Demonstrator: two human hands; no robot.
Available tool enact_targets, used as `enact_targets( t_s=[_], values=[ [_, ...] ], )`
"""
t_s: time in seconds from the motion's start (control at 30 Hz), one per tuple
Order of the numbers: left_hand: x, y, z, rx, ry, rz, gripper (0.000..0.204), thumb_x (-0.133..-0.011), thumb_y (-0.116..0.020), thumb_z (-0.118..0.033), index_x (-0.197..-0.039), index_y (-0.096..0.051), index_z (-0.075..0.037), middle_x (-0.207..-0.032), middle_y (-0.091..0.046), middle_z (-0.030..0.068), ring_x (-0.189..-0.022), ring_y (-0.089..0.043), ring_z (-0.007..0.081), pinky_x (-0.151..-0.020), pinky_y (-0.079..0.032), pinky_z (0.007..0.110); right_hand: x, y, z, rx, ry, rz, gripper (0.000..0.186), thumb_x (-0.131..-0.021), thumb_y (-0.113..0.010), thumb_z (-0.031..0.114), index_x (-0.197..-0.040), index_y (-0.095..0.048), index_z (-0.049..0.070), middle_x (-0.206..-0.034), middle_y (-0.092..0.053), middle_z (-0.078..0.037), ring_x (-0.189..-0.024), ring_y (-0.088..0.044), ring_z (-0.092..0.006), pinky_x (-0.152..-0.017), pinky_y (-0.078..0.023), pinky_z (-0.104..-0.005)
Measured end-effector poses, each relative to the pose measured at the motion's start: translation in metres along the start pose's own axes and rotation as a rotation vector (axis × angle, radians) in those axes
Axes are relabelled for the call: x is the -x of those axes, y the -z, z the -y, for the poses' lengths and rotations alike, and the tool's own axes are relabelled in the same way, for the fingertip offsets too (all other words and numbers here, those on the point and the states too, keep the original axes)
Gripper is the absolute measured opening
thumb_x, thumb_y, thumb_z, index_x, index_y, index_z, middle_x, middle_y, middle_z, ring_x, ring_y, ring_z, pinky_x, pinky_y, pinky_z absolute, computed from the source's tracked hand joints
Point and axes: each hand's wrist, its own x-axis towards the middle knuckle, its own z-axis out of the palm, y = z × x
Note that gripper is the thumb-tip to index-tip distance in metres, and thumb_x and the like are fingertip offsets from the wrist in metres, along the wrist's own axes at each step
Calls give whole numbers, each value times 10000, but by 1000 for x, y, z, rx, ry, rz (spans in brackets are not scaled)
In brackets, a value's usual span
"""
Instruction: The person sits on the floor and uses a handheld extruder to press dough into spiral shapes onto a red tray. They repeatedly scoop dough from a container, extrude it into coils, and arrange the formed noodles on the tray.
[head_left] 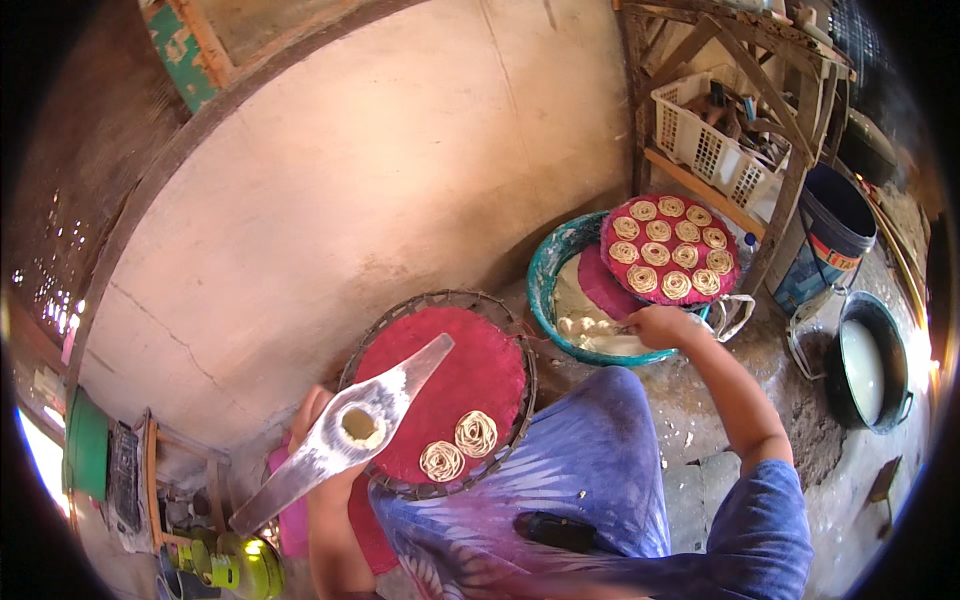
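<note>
My left hand (pixel 312 412) is closed behind a two-handled metal press (pixel 402 388), which it holds tilted over a round tray lined with red cloth (pixel 440 345). Pale dough shows inside the press's round opening. On the tray's near side lie two coiled dough rosettes, one (pixel 441 461) left of the other (pixel 476 434). My right hand (pixel 662 328) reaches into a teal basin (pixel 545 290) of pale dough or flour. Its fingers are closed beside lumpy dough (pixel 592 328); what they grip cannot be made out. A second red-lined round tray (pixel 655 275), bearing several rosettes, rests on the basin's rim.
At the right stand a dark bucket (pixel 835 215) and a black tub of whitish liquid (pixel 860 360). A wooden rack (pixel 780 90) holds a white plastic basket (pixel 690 125). Green gas cylinders (pixel 250 568) are at the lower left. A plaster wall (pixel 380 150) rises beyond the trays.
</note>
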Motion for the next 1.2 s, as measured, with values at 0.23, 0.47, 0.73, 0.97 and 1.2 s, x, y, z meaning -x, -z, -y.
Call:
enact_targets(
  t_s=[0.23, 0.47, 0.73, 0.97, 1.2],
  values=[
    [-13, -37, 8, 199, 184, 127, 318, -630, -808, -195, -874, -626, -102, -783, -566, 87, -735, -580, 300, -657, -468, 423, 85, 95, 61, -683, 298, 49, 373, -984, -564, 135, -1346, -587, 46, -715, -553, 33, -601, -490, -67, -552, -431, -243],
    [-19, -70, 8, 261, 104, -80, 310, -758, -750, -215, -1030, -657, -97, -983, -670, 96, -920, -648, 317, -792, -525, 435, 92, 34, 176, -942, 550, -66, 396, -1005, -579, 220, -1368, -566, 64, -753, -617, 4, -630, -567, -83, -551, -448, -261],
    [-9, -18, 1, -46, 156, 140, 300, -759, -752, -297, -888, -573, -93, -822, -637, 103, -804, -654, 323, -694, -535, 420, 121, 109, 240, 532, 642, -519, 436, -875, -583, 172, -1299, -630, 259, -793, -678, -55, -648, -687, -239, -540, -547, -379],
    [-6, -15, 6, 5, 200, 238, 351, -792, -712, -387, -1037, -695, -137, -993, -699, 104, -858, -676, 323, -763, -537, 434, 106, 70, 295, 794, 933, -637, 435, -861, -558, 146, -1285, -589, 53, -807, -664, -76, -701, -694, -231, -597, -554, -351],
    [18, 0, 39, -71, 365, 270, 277, -796, -721, -303, -1017, -696, -138, -1010, -703, 127, -932, -673, 337, -806, -535, 456, 132, 104, 284, 726, 820, -581, 504, -840, -569, 117, -1344, -581, 116, -832, -675, -67, -717, -699, -216, -582, -542, -348]
  ],
)
